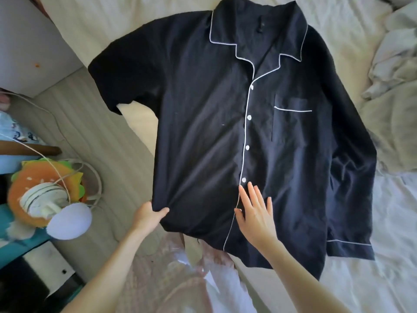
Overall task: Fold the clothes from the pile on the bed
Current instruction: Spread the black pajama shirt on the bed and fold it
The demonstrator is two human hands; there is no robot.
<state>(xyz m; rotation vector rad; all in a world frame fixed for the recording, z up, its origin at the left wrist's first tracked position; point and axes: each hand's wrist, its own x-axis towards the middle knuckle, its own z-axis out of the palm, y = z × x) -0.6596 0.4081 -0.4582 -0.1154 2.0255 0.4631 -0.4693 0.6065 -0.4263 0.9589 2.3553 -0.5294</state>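
Person's garment [180,279], pale pink and white: nearest item, at the bottom edge between the two forearms.

Left hand [147,216]: near left. Thumb lies on top of the shirt's lower left hem corner, the other fingers curled under the cloth, pinching it. Fabric puckers into creases at the grip.

Right hand [253,213]: near centre, just right of the left hand, the two hands apart. Fingers straight and spread, palm down, resting flat on the shirt front beside the white-piped placket, just below the lowest button.

Shirt [203,120]: dark navy pyjama top with white piping on collar, placket, chest pocket and cuff. Laid front-up and buttoned on the bed, hem near, collar far. Left sleeve stretches out to the far left; right sleeve lies along the body's right side, cuff near right. The hem's near edge overhangs the bed edge toward the person.

Bed [372,279]: cream-white sheet, wrinkled, showing around the shirt on the right and far sides.

Bedside clutter, left: a white round lamp head [68,221], an orange and green plush item [45,177] with white cords [94,177] looped over it, a teal surface [9,242] beneath.

Pile of pale clothes [394,75]: far right on the bed, crumpled, well apart from both hands, just beside the shirt's right shoulder.
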